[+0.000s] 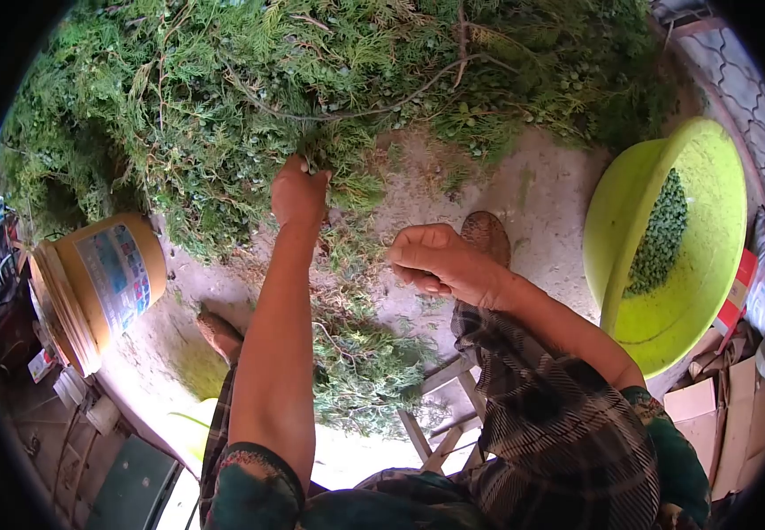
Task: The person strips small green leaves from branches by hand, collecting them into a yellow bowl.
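Observation:
My left hand [300, 194] reaches forward to the edge of a big heap of cut evergreen branches [214, 115]. Its fingers pinch a green sprig; the tips are partly hidden by the foliage. Over the floor, my right hand [449, 261] is closed, its fingers curled in towards the palm. Whatever it may hold is hidden. A yellow-green plastic basin [696, 287] stands to the right, with a pile of small green cones or berries [662, 234] inside. Below my hands, loose clippings [369, 371] lie between my legs.
A yellow bucket with a label [126, 274] stands at the left. My shoes [486, 237] are on the concrete floor [541, 194]. Cardboard [736, 415] and plastic bags lie at the lower right. A wooden frame [440, 442] is beneath me, and a dark green box [135, 486] sits at lower left.

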`<action>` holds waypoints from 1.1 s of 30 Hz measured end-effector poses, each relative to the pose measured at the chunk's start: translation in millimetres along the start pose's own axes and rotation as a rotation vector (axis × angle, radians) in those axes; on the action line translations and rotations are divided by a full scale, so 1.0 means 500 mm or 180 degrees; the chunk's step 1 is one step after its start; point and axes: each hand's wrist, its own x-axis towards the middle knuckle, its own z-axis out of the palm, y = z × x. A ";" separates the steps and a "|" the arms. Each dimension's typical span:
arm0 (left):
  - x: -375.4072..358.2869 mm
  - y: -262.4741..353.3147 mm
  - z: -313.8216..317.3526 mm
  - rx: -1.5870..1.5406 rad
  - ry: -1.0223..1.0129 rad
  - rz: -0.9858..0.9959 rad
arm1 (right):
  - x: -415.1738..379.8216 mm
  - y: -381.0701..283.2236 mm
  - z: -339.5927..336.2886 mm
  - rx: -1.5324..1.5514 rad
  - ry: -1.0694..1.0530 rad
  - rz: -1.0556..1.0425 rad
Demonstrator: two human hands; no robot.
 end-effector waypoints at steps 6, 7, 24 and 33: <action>-0.060 -0.071 -0.018 -0.2701 -0.0752 -0.0859 | 0.002 -0.005 0.000 0.0222 0.0027 -0.0040; -0.070 -0.078 -0.017 -0.2701 -0.0760 -0.0857 | 0.002 -0.006 0.000 0.0340 0.0063 -0.0045; -0.191 -0.029 -0.093 -0.4296 -0.0948 -0.0573 | 0.091 -0.009 0.039 -0.0349 0.0588 -0.0613; -0.232 0.020 -0.106 -0.3319 -0.0214 -0.0114 | 0.085 -0.002 0.060 -0.0405 0.0568 -0.0659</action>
